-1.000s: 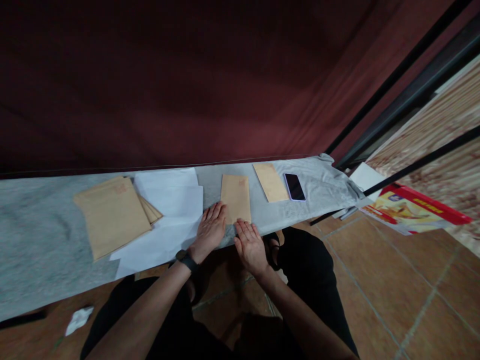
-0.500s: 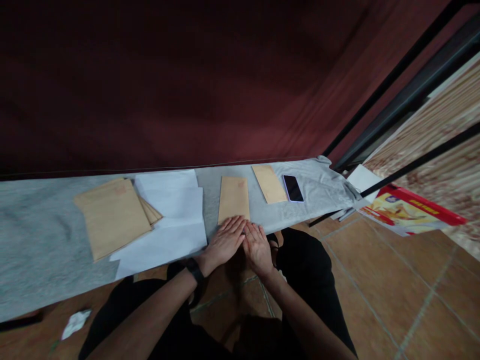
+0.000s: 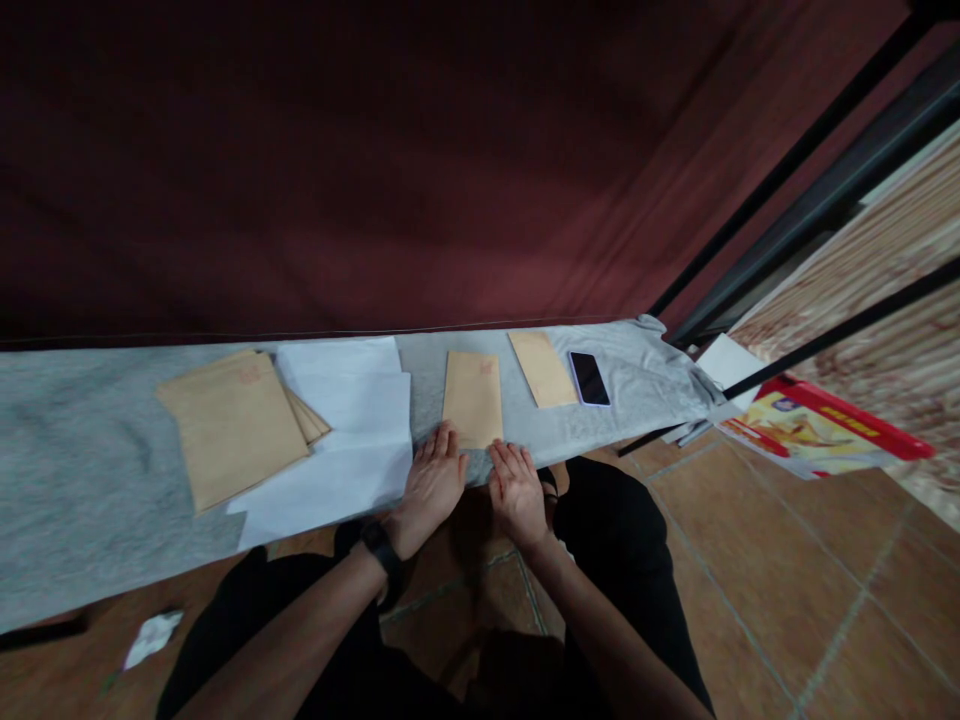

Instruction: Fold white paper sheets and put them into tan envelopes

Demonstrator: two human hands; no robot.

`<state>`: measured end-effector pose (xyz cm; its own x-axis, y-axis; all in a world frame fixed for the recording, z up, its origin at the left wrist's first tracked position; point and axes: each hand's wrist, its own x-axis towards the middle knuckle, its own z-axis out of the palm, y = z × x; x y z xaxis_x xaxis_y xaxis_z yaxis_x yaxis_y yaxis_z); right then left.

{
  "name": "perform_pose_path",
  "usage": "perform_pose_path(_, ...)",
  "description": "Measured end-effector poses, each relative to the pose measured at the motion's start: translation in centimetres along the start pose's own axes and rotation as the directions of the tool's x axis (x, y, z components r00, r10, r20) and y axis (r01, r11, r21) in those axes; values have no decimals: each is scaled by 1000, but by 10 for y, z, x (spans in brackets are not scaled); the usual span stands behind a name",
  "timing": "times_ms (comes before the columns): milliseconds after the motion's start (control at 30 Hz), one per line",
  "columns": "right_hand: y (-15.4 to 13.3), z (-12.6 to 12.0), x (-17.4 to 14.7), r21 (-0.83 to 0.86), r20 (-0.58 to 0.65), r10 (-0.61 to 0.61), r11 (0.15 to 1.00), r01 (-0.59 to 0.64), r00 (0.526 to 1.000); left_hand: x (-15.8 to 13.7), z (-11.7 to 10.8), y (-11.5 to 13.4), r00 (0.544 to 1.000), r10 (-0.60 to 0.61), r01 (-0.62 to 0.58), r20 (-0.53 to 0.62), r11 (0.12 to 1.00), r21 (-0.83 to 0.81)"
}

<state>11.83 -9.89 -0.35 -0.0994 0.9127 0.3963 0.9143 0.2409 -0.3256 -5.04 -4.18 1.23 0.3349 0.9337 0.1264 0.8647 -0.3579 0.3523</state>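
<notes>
The person's left hand (image 3: 429, 492) lies palm down with its fingers extended, the fingertips over the near left corner of a kraft-paper envelope (image 3: 473, 392). The right hand (image 3: 519, 495) is likewise laid out flat, fingers straight and close together, with its fingertips at the envelope's near right corner. Neither hand grips anything. The envelope lies flat between and beyond them, its short near end toward the person and a small reddish print near its far right corner.

The step in hand looks like pressing or smoothing that near end. From here, the next move would seem to call for light, even pressure along the near edge, one palm steadying the paper so that it neither slides nor creases.

Farther out, a second kraft envelope (image 3: 541, 368) lies at a slant to the right, with a dark-screened smartphone (image 3: 590, 379) just beside it. On the left, white paper sheets (image 3: 352, 465) lie partly under a fanned pile of larger kraft envelopes (image 3: 241, 425). All of these rest on a grey cloth (image 3: 82, 470) covering a long, narrow surface. A black wristwatch (image 3: 381, 547) sits on the left wrist.
</notes>
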Motion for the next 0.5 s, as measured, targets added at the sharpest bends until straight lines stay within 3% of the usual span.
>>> perform_pose_path(267, -5, 0, 10, -4, -2, 16, 1000, -16, 1000, 27, 4, -14, 981, -163, 118, -102, 929, -350)
perform_pose_path(400, -10, -3, 18, -41, -11, 15, 999, -16, 1000, 37, 4, -23, 951, -307, 227, -35, 770, -597)
perform_pose_path(500, -17, -3, 26, -90, -14, 44, 995, -45, 999, 42, 0, -20, 937, -348, 258, 40, 608, -751)
